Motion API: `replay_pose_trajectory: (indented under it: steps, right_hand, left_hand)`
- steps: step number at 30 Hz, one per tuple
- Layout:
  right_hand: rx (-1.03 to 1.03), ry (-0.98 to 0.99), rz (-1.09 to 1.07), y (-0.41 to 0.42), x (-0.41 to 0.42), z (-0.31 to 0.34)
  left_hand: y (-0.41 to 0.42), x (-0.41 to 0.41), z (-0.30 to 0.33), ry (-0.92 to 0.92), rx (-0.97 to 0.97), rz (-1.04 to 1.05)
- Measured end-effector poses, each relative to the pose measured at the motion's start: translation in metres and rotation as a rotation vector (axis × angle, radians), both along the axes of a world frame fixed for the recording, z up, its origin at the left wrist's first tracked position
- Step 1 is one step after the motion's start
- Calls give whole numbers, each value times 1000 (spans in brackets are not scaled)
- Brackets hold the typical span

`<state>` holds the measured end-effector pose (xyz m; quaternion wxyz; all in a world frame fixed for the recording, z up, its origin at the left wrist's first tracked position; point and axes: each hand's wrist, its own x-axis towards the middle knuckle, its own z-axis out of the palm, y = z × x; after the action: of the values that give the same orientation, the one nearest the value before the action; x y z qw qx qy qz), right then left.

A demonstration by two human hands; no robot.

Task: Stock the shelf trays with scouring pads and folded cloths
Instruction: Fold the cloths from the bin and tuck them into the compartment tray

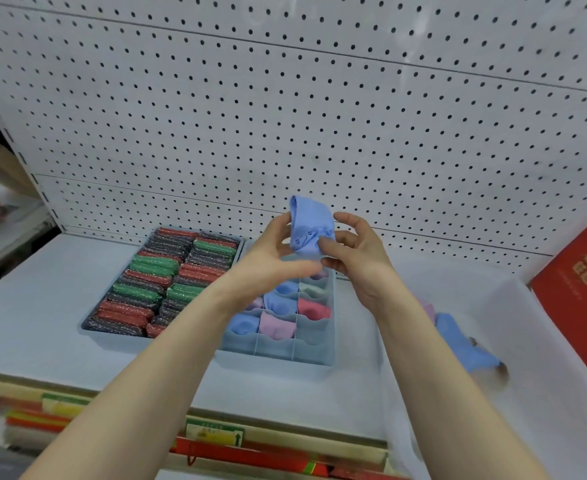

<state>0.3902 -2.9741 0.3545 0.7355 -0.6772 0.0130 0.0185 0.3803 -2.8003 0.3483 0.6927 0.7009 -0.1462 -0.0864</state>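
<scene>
A blue cloth [308, 223] is held up above the shelf between both hands. My left hand [270, 252] grips its left edge, and my right hand [357, 252] pinches its lower right part with thumb and fingers. Below them stands a pale blue divided tray [314, 351] with blue, pink, red and pale green folded cloths in several cells. Left of it, a grey tray [92, 326] is packed with red, green and dark glittery scouring pads [153, 271]. More loose cloths [465, 344], blue and pink, lie in a white bag on the right.
The white shelf [42, 289] backs onto a pegboard wall [285, 116]. A red box [583, 299] leans at the far right. The white bag [544, 341] opens beside it. Packaged goods [42, 410] fill the shelf below.
</scene>
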Motion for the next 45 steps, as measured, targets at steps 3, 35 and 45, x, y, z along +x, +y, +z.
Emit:
replay_pose_trajectory:
  steps: [3, 35, 45]
  right_hand:
    - [10, 28, 28, 5, -3, -7]
    - [-153, 180, 5, 36, -63, -78]
    - [-1121, 65, -62, 2, -39, -93]
  left_hand:
    - [-4, -3, -11, -7, 33, 186]
    - [43, -12, -101, 374, -90, -76]
    - [34, 11, -127, -350, 743, -51]
